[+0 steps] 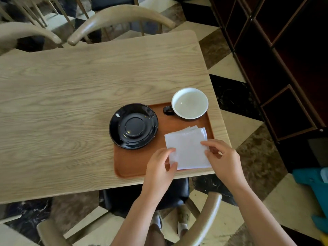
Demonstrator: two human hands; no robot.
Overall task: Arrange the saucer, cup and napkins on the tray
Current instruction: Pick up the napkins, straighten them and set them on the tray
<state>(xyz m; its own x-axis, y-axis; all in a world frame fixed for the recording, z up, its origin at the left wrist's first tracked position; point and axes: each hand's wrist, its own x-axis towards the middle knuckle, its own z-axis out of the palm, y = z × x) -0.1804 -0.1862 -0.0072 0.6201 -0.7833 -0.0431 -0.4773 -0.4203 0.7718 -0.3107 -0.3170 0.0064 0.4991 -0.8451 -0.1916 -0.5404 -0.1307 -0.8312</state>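
Note:
A brown wooden tray (pixel 134 165) lies at the table's near right corner. On its left side rests a black saucer (pixel 133 126), overhanging the tray's left rim. At the tray's far right stands a cup (pixel 189 103), black outside and white inside, its handle pointing left. A stack of white napkins (pixel 188 148) lies on the tray's near right part. My left hand (pixel 160 167) pinches the stack's near left edge. My right hand (pixel 224 159) grips its right edge with thumb and fingers.
The light wooden table (pixel 71 107) stretches left and away. Curved chair backs (pixel 117 16) stand at the far side, and another chair (pixel 204 221) is below me. A dark shelf unit (pixel 284 68) rises at the right. A teal object (pixel 314 185) lies on the floor.

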